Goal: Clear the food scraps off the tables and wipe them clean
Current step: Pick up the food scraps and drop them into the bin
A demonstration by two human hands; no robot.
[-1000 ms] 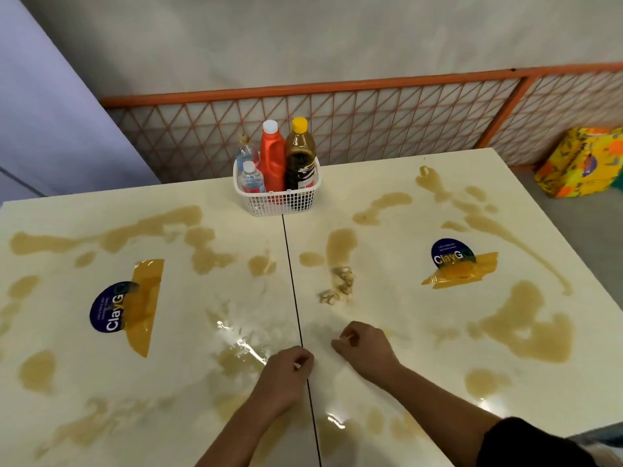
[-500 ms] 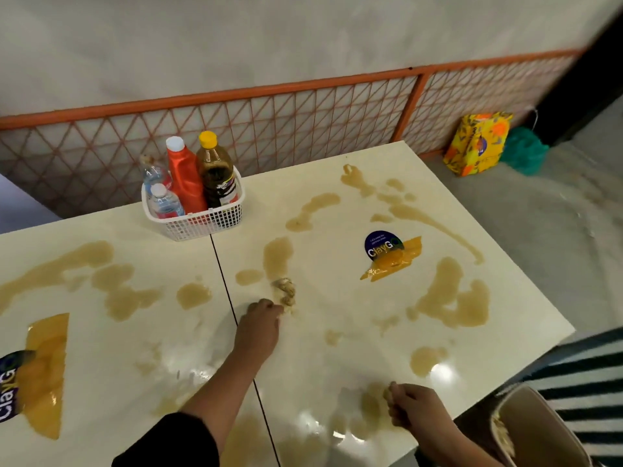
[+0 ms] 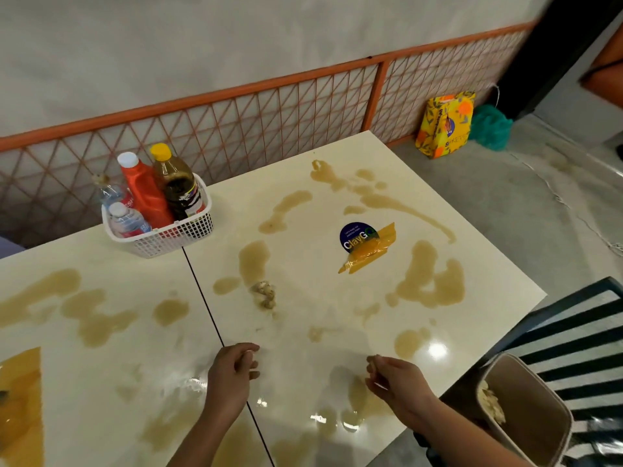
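Tables (image 3: 330,298): two cream tops butted edge to edge, a dark seam (image 3: 202,298) between them; hard and glossy, smeared all over with brown pools (image 3: 428,284); wiping not yet begun, by my judgement.

Striped chair (image 3: 569,328): off the right table's near corner.

Bin (image 3: 532,399): beige, open-topped, just beside that corner, in front of the chair; pale bits (image 3: 490,404) already inside.

Basket (image 3: 168,241): white mesh, holding bottles (image 3: 145,193), at the far edge by the seam; probably light enough to lift aside for the wipe.

Left hand (image 3: 232,372): over the seam towards the near edge, fingers curled inward; whether anything is enclosed cannot be told.

Right hand (image 3: 394,379): over the right table, near the bin, fingertips drawn together as in a pinch; contents too small to tell.

Food scraps (image 3: 264,294): small pale clump on the right table, just right of the seam, at the foot of a brown pool, well ahead of both hands; probably light, soft, damp and crumbly, apt to break and smear; best pinched from above at its sides, or swept to the table edge and into the bin.
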